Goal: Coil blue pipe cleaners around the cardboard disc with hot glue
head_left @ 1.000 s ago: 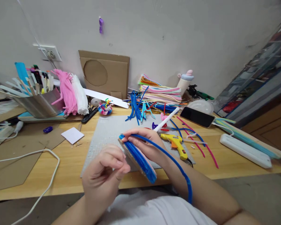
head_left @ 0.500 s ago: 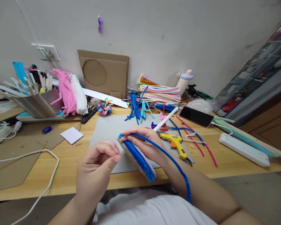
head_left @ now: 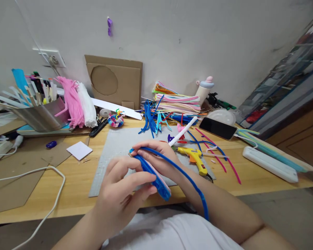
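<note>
- Type of place: small craft workspace, whether in a home or a workshop cannot be told.
- Worktable (head_left: 75, 198): wooden, against a plain grey wall (head_left: 156, 31); grey mat (head_left: 114, 146) at centre.
- Materials: pink fuzzy stems (head_left: 72, 104) and white fuzzy stems (head_left: 86, 104), left; cardboard sheets (head_left: 129, 81), upper centre.
- Tools: yellow glue gun (head_left: 195, 159), right of centre; metal container (head_left: 45, 116) of sticks, left.
- Fittings: wall socket (head_left: 52, 59), upper left; loaded shelving (head_left: 284, 74), upper right.
</note>
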Demonstrator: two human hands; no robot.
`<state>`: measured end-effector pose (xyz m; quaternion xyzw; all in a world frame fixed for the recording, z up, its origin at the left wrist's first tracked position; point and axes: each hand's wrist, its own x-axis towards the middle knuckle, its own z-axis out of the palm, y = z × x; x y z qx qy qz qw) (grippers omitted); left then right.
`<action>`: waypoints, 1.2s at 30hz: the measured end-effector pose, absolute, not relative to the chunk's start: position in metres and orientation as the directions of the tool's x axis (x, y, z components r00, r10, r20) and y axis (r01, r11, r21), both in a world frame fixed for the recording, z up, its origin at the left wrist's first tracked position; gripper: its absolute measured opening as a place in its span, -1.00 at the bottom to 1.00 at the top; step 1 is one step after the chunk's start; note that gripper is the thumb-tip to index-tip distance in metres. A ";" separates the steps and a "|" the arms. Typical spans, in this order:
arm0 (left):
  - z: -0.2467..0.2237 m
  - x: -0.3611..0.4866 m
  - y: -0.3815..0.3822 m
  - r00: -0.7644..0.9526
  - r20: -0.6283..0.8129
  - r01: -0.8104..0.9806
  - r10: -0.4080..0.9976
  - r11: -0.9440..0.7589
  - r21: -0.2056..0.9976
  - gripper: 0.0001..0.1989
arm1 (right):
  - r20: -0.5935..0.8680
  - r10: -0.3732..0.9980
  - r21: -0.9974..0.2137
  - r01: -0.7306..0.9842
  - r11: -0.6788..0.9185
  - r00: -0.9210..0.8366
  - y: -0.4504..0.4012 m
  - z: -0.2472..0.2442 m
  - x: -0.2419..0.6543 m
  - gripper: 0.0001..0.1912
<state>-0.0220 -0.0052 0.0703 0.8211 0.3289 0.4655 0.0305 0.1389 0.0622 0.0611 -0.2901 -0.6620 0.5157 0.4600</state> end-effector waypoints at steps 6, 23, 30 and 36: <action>0.070 -0.016 -0.003 0.437 0.695 0.581 0.571 -0.769 0.267 -0.84 | 0.320 0.851 -0.944 -0.069 0.322 -0.416 0.063 0.063 0.140 -0.77; 0.043 -0.008 -0.012 0.332 0.621 0.487 0.710 -0.693 0.532 -0.50 | 0.225 0.887 -0.969 -0.191 0.159 -0.402 0.066 0.055 0.137 -0.74; 0.044 0.003 -0.022 0.334 0.580 0.611 0.743 -0.639 0.466 -0.67 | 0.265 0.894 -0.962 -0.157 0.222 -0.361 0.065 0.055 0.135 -0.77; 0.044 0.000 -0.021 0.413 0.478 0.307 0.775 -0.612 0.728 -0.75 | 0.260 0.892 -0.962 -0.178 0.206 -0.370 0.066 0.054 0.135 -0.77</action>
